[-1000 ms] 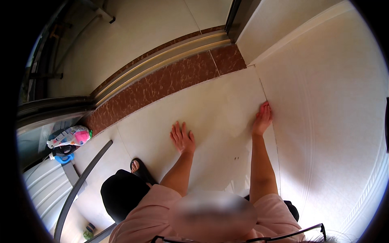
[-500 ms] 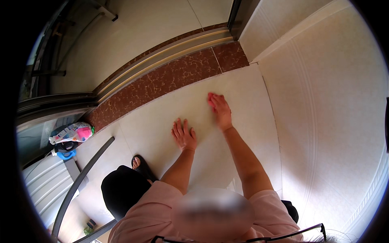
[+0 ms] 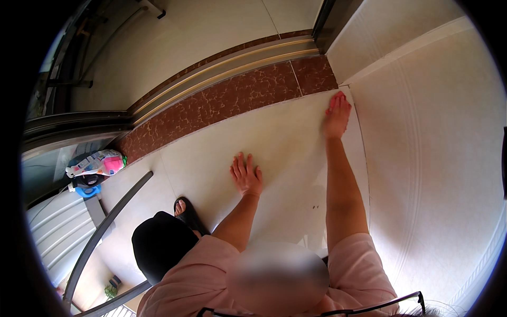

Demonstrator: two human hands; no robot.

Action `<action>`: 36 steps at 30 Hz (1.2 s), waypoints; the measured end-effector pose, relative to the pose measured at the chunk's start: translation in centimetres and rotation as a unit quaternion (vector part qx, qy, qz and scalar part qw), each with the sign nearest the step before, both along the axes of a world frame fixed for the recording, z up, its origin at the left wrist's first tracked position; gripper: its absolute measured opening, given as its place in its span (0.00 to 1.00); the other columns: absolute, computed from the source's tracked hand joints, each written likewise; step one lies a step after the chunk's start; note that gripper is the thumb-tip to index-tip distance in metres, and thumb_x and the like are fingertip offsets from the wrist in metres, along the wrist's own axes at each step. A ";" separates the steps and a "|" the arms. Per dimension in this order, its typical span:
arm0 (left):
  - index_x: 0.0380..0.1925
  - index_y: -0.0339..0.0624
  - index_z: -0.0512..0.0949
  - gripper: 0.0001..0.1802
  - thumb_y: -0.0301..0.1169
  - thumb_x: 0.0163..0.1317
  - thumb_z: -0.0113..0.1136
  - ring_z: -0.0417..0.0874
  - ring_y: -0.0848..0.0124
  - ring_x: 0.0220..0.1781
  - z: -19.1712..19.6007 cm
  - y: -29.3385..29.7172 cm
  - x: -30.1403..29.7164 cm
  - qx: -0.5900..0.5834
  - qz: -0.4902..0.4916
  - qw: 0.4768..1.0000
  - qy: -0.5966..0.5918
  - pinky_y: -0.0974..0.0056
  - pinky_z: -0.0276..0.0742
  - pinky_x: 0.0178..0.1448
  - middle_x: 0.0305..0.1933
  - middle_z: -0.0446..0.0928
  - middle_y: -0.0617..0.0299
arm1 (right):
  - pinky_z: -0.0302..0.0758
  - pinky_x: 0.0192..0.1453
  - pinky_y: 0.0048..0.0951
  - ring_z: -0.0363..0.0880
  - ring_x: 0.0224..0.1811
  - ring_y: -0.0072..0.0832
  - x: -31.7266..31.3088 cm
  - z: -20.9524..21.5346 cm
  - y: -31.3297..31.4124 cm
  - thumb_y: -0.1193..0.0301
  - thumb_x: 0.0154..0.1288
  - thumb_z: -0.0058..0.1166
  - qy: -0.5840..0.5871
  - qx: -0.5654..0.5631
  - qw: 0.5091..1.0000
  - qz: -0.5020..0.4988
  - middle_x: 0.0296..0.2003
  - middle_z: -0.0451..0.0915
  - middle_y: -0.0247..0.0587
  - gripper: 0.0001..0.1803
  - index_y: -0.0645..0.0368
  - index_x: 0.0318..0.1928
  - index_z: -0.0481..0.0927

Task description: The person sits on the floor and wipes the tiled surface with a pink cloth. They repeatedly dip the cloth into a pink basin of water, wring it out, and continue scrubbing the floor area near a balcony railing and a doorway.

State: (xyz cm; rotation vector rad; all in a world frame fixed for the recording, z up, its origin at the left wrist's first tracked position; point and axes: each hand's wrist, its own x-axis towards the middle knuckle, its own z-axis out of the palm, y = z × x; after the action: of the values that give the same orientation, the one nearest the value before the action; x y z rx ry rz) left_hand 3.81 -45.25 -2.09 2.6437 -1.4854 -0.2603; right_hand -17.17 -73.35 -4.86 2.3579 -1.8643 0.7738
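My right hand (image 3: 338, 119) is stretched far forward to the floor corner by the tiled wall. Its fingers press down on a small red-pink cloth (image 3: 335, 100), mostly hidden under them. My left hand (image 3: 246, 177) lies flat on the pale floor tiles (image 3: 285, 134) with its fingers spread and nothing in it. Just past my right fingertips runs a dark red marbled sill strip (image 3: 248, 90).
Beyond the strip lies a metal sliding-door track (image 3: 211, 79). A tiled wall (image 3: 422, 137) rises on the right. At left stand a pink-and-white detergent bag (image 3: 105, 162), a blue-handled bottle (image 3: 88, 191) and a curved dark bar (image 3: 108, 224). My foot in a black slipper (image 3: 189, 214) is left of my arm.
My right hand has slid forward and right with the red-pink cloth, from mid-floor to the corner by the wall. My left hand stays flat on the floor.
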 end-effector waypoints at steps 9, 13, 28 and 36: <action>0.66 0.58 0.61 0.31 0.44 0.62 0.51 0.48 0.54 0.76 0.6 0.2 0.1 -0.011 0.004 1.000 0.006 0.43 0.43 0.75 0.74 0.50 0.59 | 0.52 0.75 0.46 0.57 0.69 0.46 10.4 0.7 6.5 0.76 0.53 0.55 -0.068 0.102 0.989 0.083 0.66 0.62 0.46 0.35 0.59 0.64 0.64; 0.66 0.58 0.60 0.30 0.44 0.63 0.51 0.47 0.54 0.76 0.6 0.1 0.2 -0.006 -0.001 1.000 0.010 0.43 0.43 0.75 0.74 0.50 0.59 | 0.52 0.75 0.44 0.56 0.70 0.43 12.3 1.6 9.0 0.73 0.53 0.55 -0.092 0.132 0.968 0.194 0.66 0.62 0.42 0.35 0.59 0.64 0.64; 0.67 0.55 0.59 0.27 0.37 0.67 0.45 0.46 0.57 0.76 0.3 0.7 0.2 -0.011 -0.007 1.000 -0.006 0.45 0.42 0.75 0.75 0.49 0.59 | 0.71 0.62 0.35 0.72 0.59 0.34 7.0 2.6 20.6 0.81 0.48 0.58 -0.220 0.215 0.876 0.371 0.53 0.78 0.36 0.19 0.56 0.45 0.81; 0.66 0.57 0.60 0.26 0.37 0.67 0.44 0.48 0.57 0.76 -0.9 0.9 0.0 -0.045 -0.016 0.998 -0.035 0.45 0.44 0.74 0.74 0.51 0.61 | 0.68 0.42 0.18 0.73 0.47 0.20 1.6 6.3 22.1 0.84 0.65 0.46 -0.558 0.410 0.719 0.057 0.56 0.73 0.33 0.15 0.58 0.50 0.78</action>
State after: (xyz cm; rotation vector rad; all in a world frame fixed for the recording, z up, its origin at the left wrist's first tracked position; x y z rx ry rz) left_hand 3.79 -44.37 -2.96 2.5853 -1.5222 -0.1025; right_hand -15.55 -51.22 1.48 2.6823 -2.9922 2.1333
